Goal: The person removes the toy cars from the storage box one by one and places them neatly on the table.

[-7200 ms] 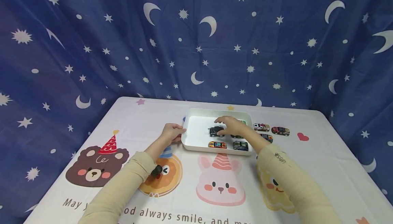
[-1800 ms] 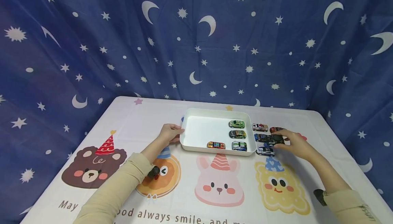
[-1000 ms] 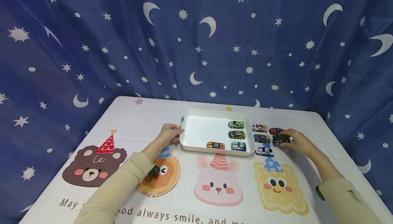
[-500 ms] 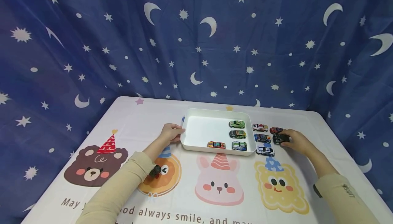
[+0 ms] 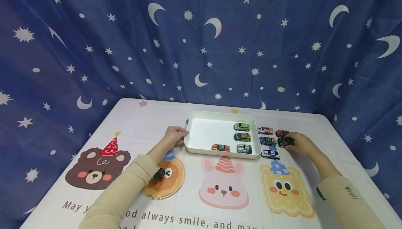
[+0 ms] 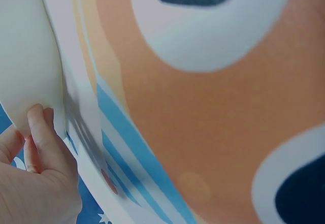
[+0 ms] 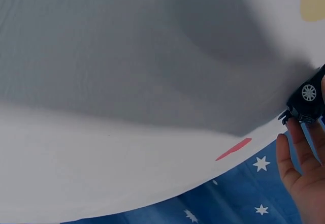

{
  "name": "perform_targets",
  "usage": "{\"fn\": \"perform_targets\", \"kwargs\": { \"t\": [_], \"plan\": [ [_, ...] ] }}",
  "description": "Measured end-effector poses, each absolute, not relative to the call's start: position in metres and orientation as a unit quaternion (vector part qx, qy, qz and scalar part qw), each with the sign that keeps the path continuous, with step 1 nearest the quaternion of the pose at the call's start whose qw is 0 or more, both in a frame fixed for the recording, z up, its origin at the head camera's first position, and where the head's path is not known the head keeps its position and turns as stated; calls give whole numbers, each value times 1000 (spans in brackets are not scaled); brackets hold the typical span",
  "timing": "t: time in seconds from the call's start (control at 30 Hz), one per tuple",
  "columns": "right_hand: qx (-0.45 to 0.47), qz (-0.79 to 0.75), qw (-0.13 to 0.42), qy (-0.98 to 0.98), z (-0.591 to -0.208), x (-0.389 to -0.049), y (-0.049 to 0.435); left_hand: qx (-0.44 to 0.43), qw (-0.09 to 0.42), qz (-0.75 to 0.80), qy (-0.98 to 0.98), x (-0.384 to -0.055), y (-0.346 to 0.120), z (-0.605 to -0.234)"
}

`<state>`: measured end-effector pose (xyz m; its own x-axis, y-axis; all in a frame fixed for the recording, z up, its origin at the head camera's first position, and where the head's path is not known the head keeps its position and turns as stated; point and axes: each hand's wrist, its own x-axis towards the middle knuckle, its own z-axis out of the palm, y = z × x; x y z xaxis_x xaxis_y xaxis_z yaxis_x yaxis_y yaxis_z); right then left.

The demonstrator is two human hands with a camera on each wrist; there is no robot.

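Note:
My left hand [image 5: 173, 136] pinches the left rim of a white tray [image 5: 205, 133], thumb and fingers on its wall in the left wrist view. To the right of the tray, my right hand [image 5: 303, 145] holds a black toy car [image 5: 285, 142] by its right end, at the table. Part of that car, with a silver wheel, shows at the right edge of the right wrist view. Just behind it is a red and black toy car [image 5: 282, 133]. Left of it lie a blue toy car [image 5: 268, 141], a white and red one [image 5: 265, 130] and a white and blue one [image 5: 270, 154].
Inside the tray, a light green toy car [image 5: 242, 127], a darker green one [image 5: 242, 137] and a white and green one [image 5: 244, 148] line the right side. An orange toy car [image 5: 221, 147] lies by the front wall. A starry blue curtain [image 5: 201, 47] hangs behind the table.
The right hand was over the tray at the black toy car. It has carried that car out to the right, beside the other cars, and shifted it slightly. The left hand has stayed on the tray.

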<state>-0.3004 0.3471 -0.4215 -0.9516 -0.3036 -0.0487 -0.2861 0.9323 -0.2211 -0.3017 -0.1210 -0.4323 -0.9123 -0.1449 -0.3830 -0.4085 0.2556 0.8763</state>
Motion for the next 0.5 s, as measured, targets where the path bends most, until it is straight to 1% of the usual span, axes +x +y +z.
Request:
{"fn": "perform_targets", "kwargs": {
  "t": [0.27, 0.5],
  "plan": [
    [-124, -120, 51, 984, -417, -299, 346, -178, 113, 581, 786, -303, -122, -433],
    [-149, -134, 34, 979, -412, -297, 348, -186, 117, 580, 784, -304, -122, -433]
  ]
}}
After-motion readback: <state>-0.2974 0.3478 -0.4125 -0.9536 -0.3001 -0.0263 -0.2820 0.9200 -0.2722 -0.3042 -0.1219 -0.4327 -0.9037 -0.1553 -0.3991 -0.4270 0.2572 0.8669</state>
